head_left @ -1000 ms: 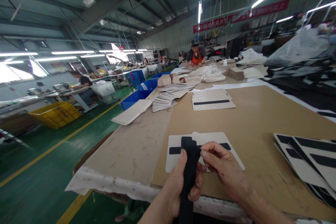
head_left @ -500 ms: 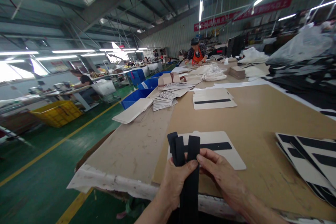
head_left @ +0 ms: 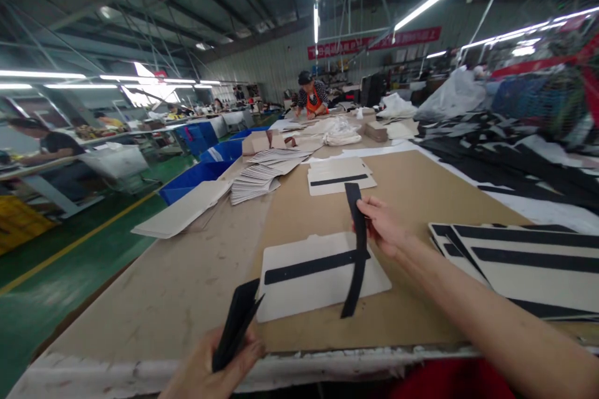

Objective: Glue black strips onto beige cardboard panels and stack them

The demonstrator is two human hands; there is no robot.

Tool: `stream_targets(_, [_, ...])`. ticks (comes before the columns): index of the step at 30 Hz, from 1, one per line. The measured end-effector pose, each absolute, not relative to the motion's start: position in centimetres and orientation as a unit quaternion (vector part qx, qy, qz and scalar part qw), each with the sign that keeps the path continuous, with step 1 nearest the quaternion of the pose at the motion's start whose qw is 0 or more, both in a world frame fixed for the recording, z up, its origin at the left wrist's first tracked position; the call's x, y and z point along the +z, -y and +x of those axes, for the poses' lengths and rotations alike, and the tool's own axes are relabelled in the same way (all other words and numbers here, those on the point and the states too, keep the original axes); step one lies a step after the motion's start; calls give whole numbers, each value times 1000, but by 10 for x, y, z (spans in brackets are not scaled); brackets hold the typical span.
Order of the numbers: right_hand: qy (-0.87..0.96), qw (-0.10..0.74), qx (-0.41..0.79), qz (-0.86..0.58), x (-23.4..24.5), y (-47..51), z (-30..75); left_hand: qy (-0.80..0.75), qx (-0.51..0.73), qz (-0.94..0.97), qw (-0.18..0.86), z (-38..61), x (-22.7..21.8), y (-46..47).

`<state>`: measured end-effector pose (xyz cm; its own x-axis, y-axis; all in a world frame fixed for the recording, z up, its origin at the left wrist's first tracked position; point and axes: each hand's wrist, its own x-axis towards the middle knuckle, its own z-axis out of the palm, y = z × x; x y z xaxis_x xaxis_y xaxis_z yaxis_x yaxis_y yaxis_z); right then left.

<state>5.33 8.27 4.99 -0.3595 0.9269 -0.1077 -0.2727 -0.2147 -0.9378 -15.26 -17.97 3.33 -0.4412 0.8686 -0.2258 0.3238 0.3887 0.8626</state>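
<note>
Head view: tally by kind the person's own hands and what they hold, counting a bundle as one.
Left hand and right hand: 2
Single black strip: 1
Bundle of black strips, strips inside uncountable: 1
Total: 4

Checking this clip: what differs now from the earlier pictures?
The right hand moved forward with one flat black strip, which the left hand let go; the left moved leftward, still holding a bundle of black strips. The cream rectangular panel with a black band stayed put.

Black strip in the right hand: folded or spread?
Spread: the black strip runs in one long length from the right hand down in front of the pale panel, no fold visible.
</note>
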Motion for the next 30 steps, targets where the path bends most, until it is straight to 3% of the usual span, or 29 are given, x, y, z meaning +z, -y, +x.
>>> stream_targets(3, [527, 376, 682, -341, 57, -88, 62, -808, 223, 507, 202, -157, 48, 181])
stream_targets(8, [631, 242, 657, -334, 69, -102, 73, -778, 10, 623, 87, -149, 44, 150])
stream_targets(14, [690, 151, 615, -351, 64, -106, 56, -758, 7, 652, 7, -157, 8, 89])
stream_targets(30, [742, 26, 581, -332, 28, -65, 0, -717, 70, 689, 79, -160, -18, 126])
